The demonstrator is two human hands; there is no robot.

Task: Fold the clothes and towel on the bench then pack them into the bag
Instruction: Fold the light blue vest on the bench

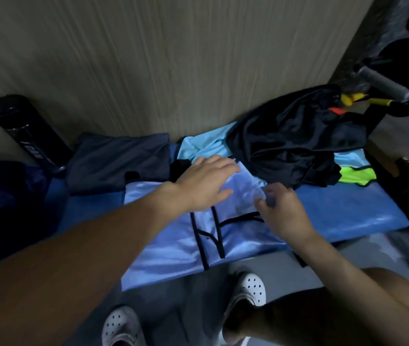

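A black bottle (27, 136) is standing by the wall at the far left, beside a folded dark-grey cloth (121, 161). The light-blue garment (173, 245) is lying spread across the blue bench (348, 211) — the left hand (203, 186) is pressing on it, fingers straight and slightly apart, while the right hand (280, 208) is pinching its edge with curled fingers. Further right, a black garment (293, 141) is sitting heaped beside a neon-green cloth (355, 174).

Black cylinder (27, 132), left by wall: white lettering (38, 156) running lengthwise along lower body, bold slanted characters, too blurred to read
Clothes (163, 240), bench (348, 211), white shoes (250, 288): no print, label, brand or number legible
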